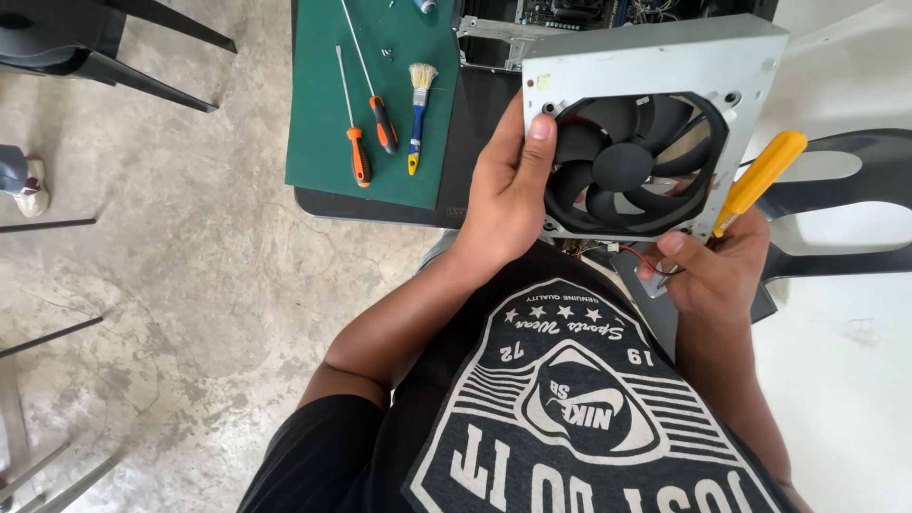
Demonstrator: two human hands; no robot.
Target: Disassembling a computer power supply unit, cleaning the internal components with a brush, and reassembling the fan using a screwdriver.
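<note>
Item: grey metal power-supply box with black fan (635,152), lifted clear of the open computer case (570,19). I see left hand (508,190) clasping its edge; right hand (717,271) grasping yellow-handled screwdriver (760,176) underneath. Beyond: two orange-handled screwdrivers (370,133), brush (418,114), green mat (323,123). Fan still mounted.

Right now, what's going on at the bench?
A person holds a grey metal box with a black fan up over their lap. The left hand grips its left edge, thumb on the fan rim. The right hand steadies the lower right corner while holding a yellow-handled screwdriver. Two orange-handled screwdrivers and a small brush lie on the green mat.
</note>
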